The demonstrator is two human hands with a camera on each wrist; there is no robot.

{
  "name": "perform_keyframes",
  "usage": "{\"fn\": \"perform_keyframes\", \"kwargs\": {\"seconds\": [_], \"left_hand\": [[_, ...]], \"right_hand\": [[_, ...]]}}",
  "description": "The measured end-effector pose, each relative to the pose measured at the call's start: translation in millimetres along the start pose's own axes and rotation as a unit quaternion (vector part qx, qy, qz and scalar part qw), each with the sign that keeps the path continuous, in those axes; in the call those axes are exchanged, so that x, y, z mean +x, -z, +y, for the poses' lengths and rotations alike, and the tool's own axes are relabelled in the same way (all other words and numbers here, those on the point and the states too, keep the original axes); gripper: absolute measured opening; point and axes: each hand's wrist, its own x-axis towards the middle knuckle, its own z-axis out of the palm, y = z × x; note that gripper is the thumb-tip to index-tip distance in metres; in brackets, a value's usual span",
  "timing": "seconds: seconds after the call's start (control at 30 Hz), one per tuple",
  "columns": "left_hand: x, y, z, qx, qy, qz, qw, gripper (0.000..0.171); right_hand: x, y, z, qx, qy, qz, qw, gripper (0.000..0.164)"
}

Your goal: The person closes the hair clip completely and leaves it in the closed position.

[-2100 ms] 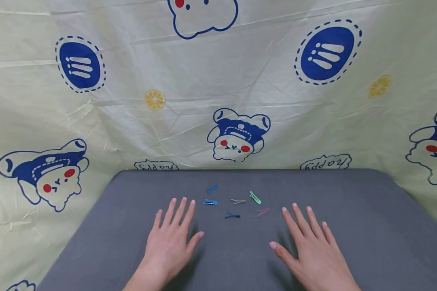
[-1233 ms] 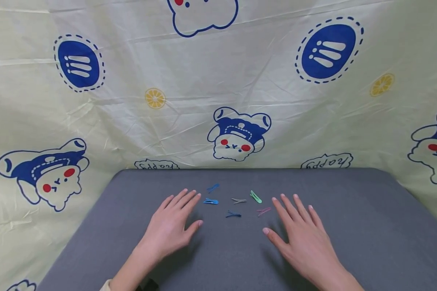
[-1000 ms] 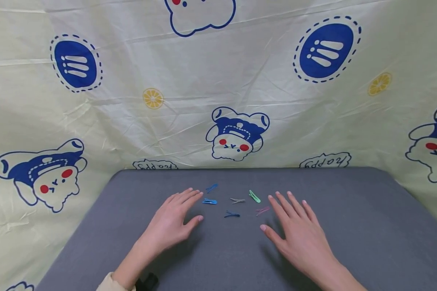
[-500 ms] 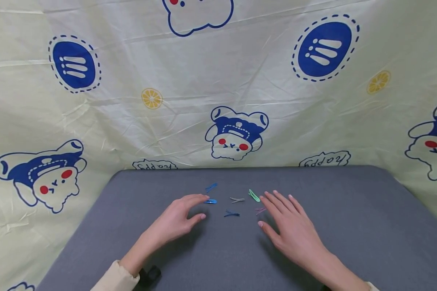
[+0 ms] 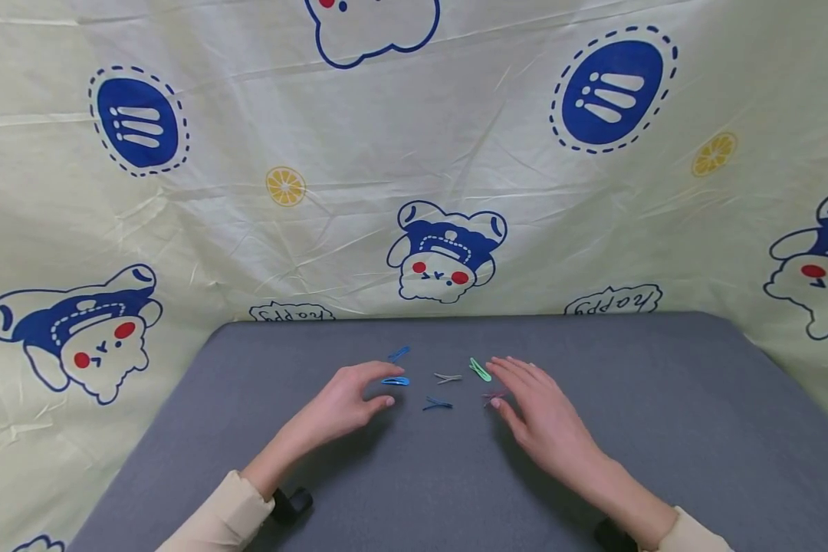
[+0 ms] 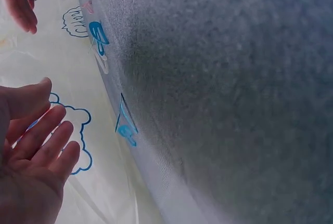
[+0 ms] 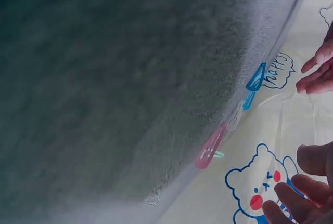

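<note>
Several small hair clips lie spread on a grey table: a blue clip (image 5: 399,353) at the back, a bright blue clip (image 5: 396,381), a grey clip (image 5: 448,378), a dark blue clip (image 5: 438,403), a green clip (image 5: 480,369) and a pink clip (image 5: 494,398). My left hand (image 5: 348,399) hovers beside the bright blue clip, its fingers loosely bent and holding nothing. On the other side my right hand (image 5: 541,414) is above the pink clip and partly covers it, fingers relaxed. Both wrist views show the palms holding nothing.
The grey table (image 5: 414,491) ends at a straight back edge. Behind it hangs a pale cloth (image 5: 359,153) with cartoon prints. Black wrist cameras are on the left wrist (image 5: 293,506) and right wrist (image 5: 614,534), by cream sleeves.
Both hands have moved forward and inward over the table toward the clips, and their fingers have gone from spread to more bent. The clips still lie in the same arrangement.
</note>
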Motion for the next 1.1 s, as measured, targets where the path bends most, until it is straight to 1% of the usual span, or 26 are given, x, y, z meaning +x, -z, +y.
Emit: {"fn": "perform_keyframes", "kwargs": {"seconds": [0.07,0.17,0.27,0.47,0.7,0.83,1.0,1.1], "left_hand": [[1.4,-1.3,-1.3,-0.004,0.002,-0.001,1.0,0.04],[2.9,-3.0,-3.6,-0.009,0.001,0.001,1.0,0.038],[3.7,-4.7,-5.8,-0.023,0.0,0.002,0.9997,0.035],[5.9,-8.9,-9.1,-0.061,0.009,-0.012,0.998,0.032],[10.3,-13.8,-9.5,-0.087,0.015,-0.023,0.9958,0.029],[13.5,-16.5,-9.4,-0.103,0.029,-0.034,0.9937,0.029],[17.2,-20.1,-9.2,-0.122,0.041,-0.046,0.9907,0.028],[19.7,-22.1,-8.4,-0.123,0.043,-0.05,0.9903,0.027]], "right_hand": [[2.2,-1.6,0.8,0.025,-0.008,0.005,1.0,0.046],[5.3,-4.2,0.6,0.061,-0.031,0.001,0.998,0.044],[7.9,-7.4,-0.2,0.087,-0.055,-0.012,0.995,0.042],[13.5,-13.0,-4.7,0.134,-0.104,-0.046,0.984,0.04],[20.6,-18.9,-9.5,0.172,-0.14,-0.073,0.972,0.037],[24.5,-23.0,-12.5,0.193,-0.159,-0.087,0.964,0.034],[28.9,-27.7,-15.2,0.21,-0.171,-0.111,0.956,0.029],[31.2,-30.6,-15.2,0.213,-0.177,-0.129,0.952,0.026]]}}
